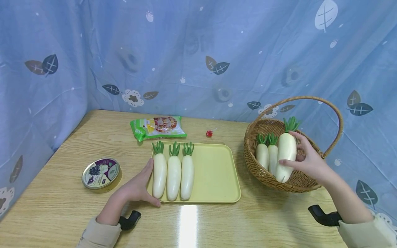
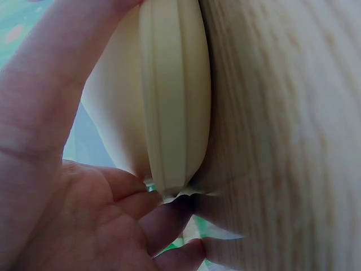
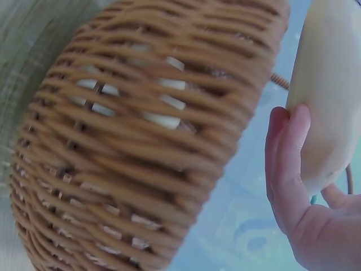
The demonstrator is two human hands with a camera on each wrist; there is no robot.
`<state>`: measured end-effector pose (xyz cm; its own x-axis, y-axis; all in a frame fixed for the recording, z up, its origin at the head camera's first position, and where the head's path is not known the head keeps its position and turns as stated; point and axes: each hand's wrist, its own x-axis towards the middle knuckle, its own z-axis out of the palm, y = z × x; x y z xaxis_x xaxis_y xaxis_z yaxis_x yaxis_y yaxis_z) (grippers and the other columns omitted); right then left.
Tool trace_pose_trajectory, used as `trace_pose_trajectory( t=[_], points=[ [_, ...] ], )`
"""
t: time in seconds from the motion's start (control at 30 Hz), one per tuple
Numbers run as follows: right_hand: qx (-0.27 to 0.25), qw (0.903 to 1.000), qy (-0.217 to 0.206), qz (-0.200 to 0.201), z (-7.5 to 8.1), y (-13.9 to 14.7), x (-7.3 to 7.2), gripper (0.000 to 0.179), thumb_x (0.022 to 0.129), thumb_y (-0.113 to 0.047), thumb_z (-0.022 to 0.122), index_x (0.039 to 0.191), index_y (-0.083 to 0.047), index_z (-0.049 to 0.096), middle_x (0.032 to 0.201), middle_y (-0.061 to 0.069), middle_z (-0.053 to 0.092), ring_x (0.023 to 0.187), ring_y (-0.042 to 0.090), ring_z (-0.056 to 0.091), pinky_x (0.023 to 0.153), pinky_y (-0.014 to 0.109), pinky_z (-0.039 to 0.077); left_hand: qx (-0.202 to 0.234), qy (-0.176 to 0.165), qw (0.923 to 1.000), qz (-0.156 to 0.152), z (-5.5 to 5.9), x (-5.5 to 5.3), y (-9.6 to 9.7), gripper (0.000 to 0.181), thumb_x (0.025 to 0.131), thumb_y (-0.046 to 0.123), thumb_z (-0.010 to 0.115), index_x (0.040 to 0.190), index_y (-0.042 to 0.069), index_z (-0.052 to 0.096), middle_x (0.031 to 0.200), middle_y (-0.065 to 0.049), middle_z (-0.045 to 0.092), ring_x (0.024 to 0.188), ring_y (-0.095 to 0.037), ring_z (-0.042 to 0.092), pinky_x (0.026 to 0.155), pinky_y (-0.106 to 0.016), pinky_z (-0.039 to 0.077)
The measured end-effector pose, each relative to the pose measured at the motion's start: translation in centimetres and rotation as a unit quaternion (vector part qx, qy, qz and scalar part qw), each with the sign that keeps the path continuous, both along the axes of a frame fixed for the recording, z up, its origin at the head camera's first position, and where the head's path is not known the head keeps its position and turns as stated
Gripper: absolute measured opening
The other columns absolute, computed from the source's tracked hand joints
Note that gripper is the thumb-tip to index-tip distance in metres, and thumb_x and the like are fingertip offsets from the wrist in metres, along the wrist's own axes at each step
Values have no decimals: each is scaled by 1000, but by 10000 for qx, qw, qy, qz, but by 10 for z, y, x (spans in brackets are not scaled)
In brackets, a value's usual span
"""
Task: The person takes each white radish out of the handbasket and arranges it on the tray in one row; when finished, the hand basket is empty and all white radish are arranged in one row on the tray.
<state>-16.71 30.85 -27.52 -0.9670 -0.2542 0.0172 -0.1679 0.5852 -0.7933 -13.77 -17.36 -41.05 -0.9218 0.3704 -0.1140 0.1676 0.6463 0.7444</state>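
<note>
Head view: right hand (image 1: 305, 160) pinching smooth, plump radish (image 1: 286, 153) over woven basket (image 1: 255, 166); left hand (image 1: 139, 186) spread against rectangular tray (image 1: 214, 172).

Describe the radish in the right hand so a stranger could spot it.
Find the wicker basket at the head view's right. There, take the rightmost white radish. Only it is gripped by the right hand, and its green leaves show higher than those on the two radishes beside it.
</note>
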Motion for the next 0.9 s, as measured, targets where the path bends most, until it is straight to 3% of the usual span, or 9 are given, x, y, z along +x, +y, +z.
trace_pose_trajectory(
  t=[0.17, 0.37, 0.57, 0.9],
  points=[
    [-66, 9998, 63, 163, 0, -6, 7, 95, 81, -5, 67, 147, -18, 1, 125, 32, 22, 92, 22, 62, 63, 37, 55, -3, -3, 10000, 0, 0, 0, 0, 145, 47, 41, 89, 141, -9, -9, 147, -29, -7, 135, -41, 1, 108, -52, 11],
    [-129, 9993, 197, 284, 1, -13, 15, 95, 79, -2, 68, 147, -20, 4, 122, 30, 27, 92, 18, 62, 63, 37, 55, 12, 19, 10000, 6, -1, 0, 0, 145, 46, 42, 89, 141, -9, -9, 147, -29, -7, 135, -41, 1, 108, -51, 11],
    [-177, 9989, 210, 372, 1, -22, 22, 96, 78, -1, 69, 147, -21, 6, 122, 29, 28, 92, 23, 62, 61, 37, 55, 26, 11, 10000, 3, -1, 0, 0, 145, 46, 41, 89, 141, -9, -9, 147, -29, -7, 134, -42, 1, 108, -52, 10],
    [-433, 9973, 165, 576, -2, -40, 29, 96, 76, 0, 71, 147, -22, 8, 124, 29, 29, 96, 48, 54, 60, 37, 55, -2, 39, 10000, 3, 0, 0, 0, 145, 46, 41, 89, 141, -9, -9, 147, -30, -7, 134, -42, 1, 107, -52, 10]
  ],
)
